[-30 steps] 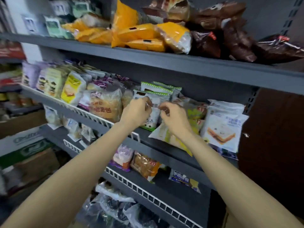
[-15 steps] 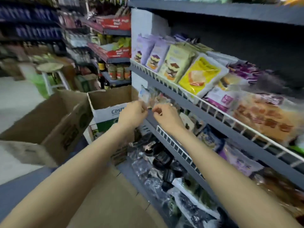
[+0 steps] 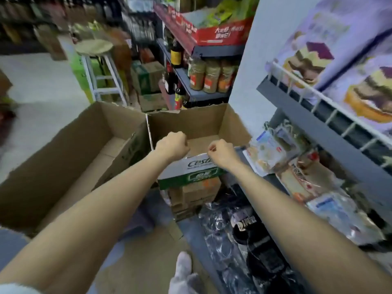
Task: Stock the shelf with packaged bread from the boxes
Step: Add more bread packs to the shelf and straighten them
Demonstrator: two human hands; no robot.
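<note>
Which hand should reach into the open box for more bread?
Probably the left hand. It hangs right over the white-and-green box's opening, fingers curled and holding nothing. The right hand sits over the box's near rim, closer to the shelf. No bread shows inside from here.

We see a shop aisle with a pale floor (image 3: 40, 85), evenly lit. A white-legged stool (image 3: 99, 66) with a round seat stands at the far left, in front of a green carton (image 3: 79, 75). Behind it, dark shelving (image 3: 25, 20) appears only as a blur. A white upright panel (image 3: 250, 66) divides the scene. To its left we note a grey shelf (image 3: 203, 92) carrying a row of jars (image 3: 212, 76) and dark bottles (image 3: 176, 54), beneath a red display tray (image 3: 212, 32).
</note>
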